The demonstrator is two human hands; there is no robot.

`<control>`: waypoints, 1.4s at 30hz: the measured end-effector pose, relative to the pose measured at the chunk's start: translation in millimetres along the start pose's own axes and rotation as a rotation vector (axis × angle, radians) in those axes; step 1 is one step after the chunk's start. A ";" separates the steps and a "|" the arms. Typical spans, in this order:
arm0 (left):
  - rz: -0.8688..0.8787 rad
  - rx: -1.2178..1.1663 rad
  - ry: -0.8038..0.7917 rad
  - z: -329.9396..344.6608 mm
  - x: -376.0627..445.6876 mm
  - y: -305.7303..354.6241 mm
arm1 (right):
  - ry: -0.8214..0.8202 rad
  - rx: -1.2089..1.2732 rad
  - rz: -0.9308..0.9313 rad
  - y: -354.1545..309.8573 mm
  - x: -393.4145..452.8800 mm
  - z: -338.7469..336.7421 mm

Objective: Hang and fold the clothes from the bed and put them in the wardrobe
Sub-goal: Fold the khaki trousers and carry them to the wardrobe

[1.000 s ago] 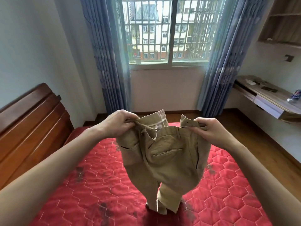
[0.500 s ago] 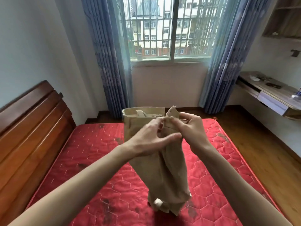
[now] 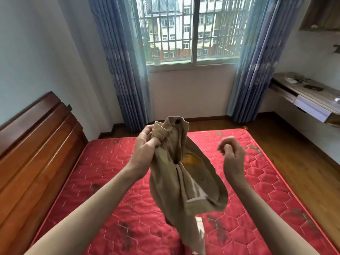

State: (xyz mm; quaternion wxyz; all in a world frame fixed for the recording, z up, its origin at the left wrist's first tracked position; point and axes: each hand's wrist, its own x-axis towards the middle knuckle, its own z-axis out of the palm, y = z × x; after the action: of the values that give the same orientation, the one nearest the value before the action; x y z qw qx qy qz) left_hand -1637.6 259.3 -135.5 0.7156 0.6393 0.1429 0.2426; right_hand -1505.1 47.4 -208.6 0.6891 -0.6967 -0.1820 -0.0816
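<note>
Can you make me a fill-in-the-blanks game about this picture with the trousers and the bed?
1. The beige cotton trousers are gripped at the waistband by the ____ hand.
2. The right hand holds ____.
3. The quilted mattress under the trousers is coloured ____.
4. Long ____ curtains hang on both sides of the barred window.

Missing words: left; nothing; red; blue

No readable text, label, brand, number or sign appears anywhere in the frame. The tan trousers (image 3: 184,173) at the centre show no legible tag, and the buildings beyond the window (image 3: 189,30), upper middle, carry no readable lettering.
</note>
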 end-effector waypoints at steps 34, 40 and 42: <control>0.015 0.164 0.039 -105.2 42.1 90.8 | -0.079 0.098 -0.042 -43.1 67.2 -6.0; 0.015 0.170 -0.057 -121.7 43.1 136.5 | -0.392 0.229 0.078 -135.7 138.0 -35.7; 0.038 0.203 -0.073 -127.2 46.2 147.7 | -0.393 0.209 0.090 -154.8 145.5 -37.2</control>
State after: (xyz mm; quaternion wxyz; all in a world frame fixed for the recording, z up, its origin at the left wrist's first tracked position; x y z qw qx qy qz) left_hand -1688.5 400.8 -3.2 0.6472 0.7194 0.1283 0.2169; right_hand -1422.7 28.7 -10.2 0.7118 -0.6313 -0.2890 0.1060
